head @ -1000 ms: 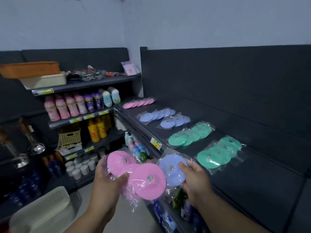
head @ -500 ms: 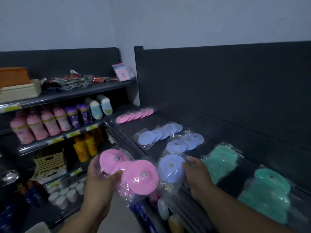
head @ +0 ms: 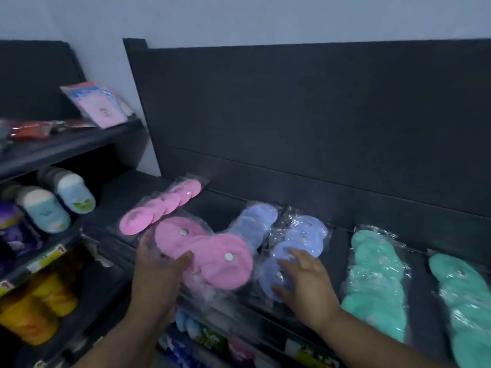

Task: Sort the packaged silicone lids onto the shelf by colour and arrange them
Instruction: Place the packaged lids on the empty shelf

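My left hand (head: 156, 272) grips a clear pack of pink silicone lids (head: 212, 256) and holds it above the front edge of the dark shelf (head: 220, 205). My right hand (head: 305, 282) lies with spread fingers on a pack of blue lids (head: 271, 277) at the shelf's front. On the shelf lie another pink pack (head: 159, 208) at the left, two blue packs (head: 255, 221) (head: 305, 235) in the middle, and two green packs (head: 374, 277) (head: 467, 309) at the right.
A second rack stands at the left, with a pink packet (head: 98, 104) on its top shelf, bottles (head: 58, 197) below and yellow bottles (head: 37, 312) lower down. More goods sit under the lid shelf. A dark back panel (head: 318, 115) rises behind the lids.
The view has moved closer to the shelf. My right hand has laid its blue pack down on the shelf and spread its fingers. My left hand has carried the pink pack up over the shelf edge.
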